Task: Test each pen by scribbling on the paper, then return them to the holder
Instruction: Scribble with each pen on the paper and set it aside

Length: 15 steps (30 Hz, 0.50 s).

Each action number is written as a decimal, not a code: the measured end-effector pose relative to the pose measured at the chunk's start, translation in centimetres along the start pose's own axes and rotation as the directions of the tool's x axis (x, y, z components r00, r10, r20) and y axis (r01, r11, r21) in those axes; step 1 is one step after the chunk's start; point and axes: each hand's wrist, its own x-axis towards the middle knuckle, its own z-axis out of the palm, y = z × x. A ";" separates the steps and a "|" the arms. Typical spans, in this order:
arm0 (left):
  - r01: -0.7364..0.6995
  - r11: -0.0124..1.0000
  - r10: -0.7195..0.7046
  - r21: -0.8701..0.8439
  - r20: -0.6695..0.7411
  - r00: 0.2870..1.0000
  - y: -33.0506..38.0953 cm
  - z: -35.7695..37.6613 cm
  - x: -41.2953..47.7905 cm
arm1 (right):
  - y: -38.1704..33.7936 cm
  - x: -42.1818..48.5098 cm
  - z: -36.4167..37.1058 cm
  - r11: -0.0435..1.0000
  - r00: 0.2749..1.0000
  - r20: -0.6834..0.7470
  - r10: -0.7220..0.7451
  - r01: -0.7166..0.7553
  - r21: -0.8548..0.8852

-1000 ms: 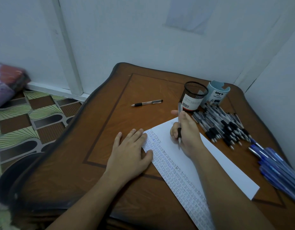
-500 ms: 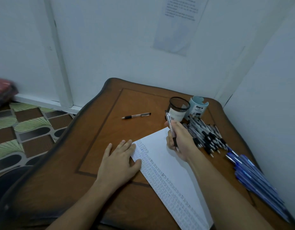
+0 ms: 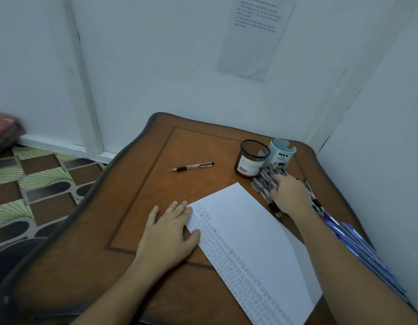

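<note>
Just right of the mesh holder, rested right hand on pen pile, grasp indiscernible; nearer than holder, pinned paper with flat left hand; risked scattering the pile by raking.

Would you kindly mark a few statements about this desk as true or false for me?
1. The left hand lies flat on the paper's edge. True.
2. The right hand is writing on the paper. False: it rests on the pile of black pens.
3. The mesh holder is packed with pens. False: none show in it.
4. A single pen lies apart on the table. True.
5. The paper is blank. False: scribbles fill one strip.
</note>
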 end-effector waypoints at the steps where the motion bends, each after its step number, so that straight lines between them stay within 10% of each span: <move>1: -0.001 1.000 0.001 0.004 0.000 1.000 0.0 0.0 0.0 | -0.2 0.0 0.0 0.995 1.000 -0.013 -0.006 0.005 -0.098; 9: -0.005 1.000 0.005 0.013 -0.004 1.000 0.0 -0.1 0.0 | -8.0 1.5 4.4 0.867 0.919 -0.008 -0.393 0.373 0.330; 15: -0.014 1.000 0.014 0.006 0.008 1.000 -0.2 -0.3 0.0 | -13.6 5.1 5.7 0.896 0.923 0.192 -0.333 0.247 0.368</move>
